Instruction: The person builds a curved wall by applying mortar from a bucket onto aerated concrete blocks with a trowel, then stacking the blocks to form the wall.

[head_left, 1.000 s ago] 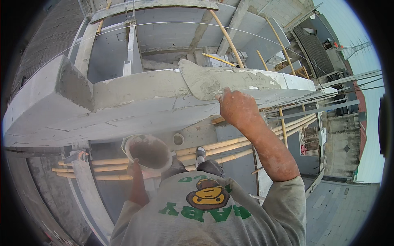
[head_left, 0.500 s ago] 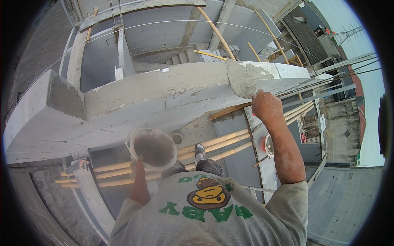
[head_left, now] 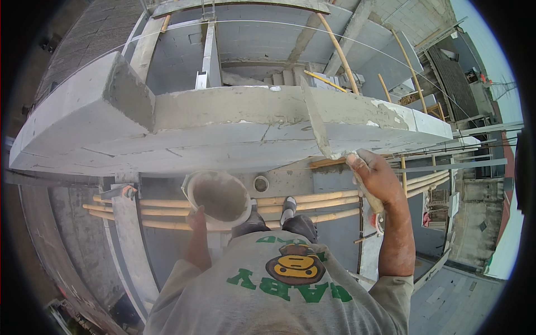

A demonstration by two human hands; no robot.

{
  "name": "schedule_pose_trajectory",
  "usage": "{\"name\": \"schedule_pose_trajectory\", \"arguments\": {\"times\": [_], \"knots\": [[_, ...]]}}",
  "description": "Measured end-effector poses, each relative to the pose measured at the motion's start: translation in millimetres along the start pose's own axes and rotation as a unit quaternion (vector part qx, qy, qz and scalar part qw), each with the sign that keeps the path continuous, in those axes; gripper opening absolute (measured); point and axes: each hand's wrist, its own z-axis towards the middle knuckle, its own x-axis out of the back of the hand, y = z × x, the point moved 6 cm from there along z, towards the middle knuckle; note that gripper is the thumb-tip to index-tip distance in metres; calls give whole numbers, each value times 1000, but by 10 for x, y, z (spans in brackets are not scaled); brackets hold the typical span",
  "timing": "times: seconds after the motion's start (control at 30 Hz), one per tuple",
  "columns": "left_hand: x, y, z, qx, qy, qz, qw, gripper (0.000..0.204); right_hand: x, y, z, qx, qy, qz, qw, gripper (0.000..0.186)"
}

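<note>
Trowel (head_left: 316, 125) gripped by handle in right hand (head_left: 381, 177), blade turned edgewise over mortar (head_left: 223, 107) on top of block wall (head_left: 212, 144). Left hand (head_left: 197, 219) grips bucket (head_left: 224, 224) at rim.

Grey short-sleeved T-shirt (head_left: 268, 312) with yellow-brown monkey print (head_left: 296, 267)
</note>
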Motion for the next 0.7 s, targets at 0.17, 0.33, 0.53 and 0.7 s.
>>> {"name": "schedule_pose_trajectory", "arguments": {"times": [0.17,0.33,0.53,0.7], "knots": [[134,124,-188,8,19,34,999,44,-312,-719,411,46,-73,-196,977,43],[421,-125,-305,36,51,-14,998,42,-387,-1276,714,39,-125,-353,926,40],[356,-171,-427,45,60,-94,993,38,-225,-1179,1303,24,-75,-413,907,41],[448,13,-651,72,57,-118,989,37,-53,-1071,1577,-112,-97,-394,907,37]]}}
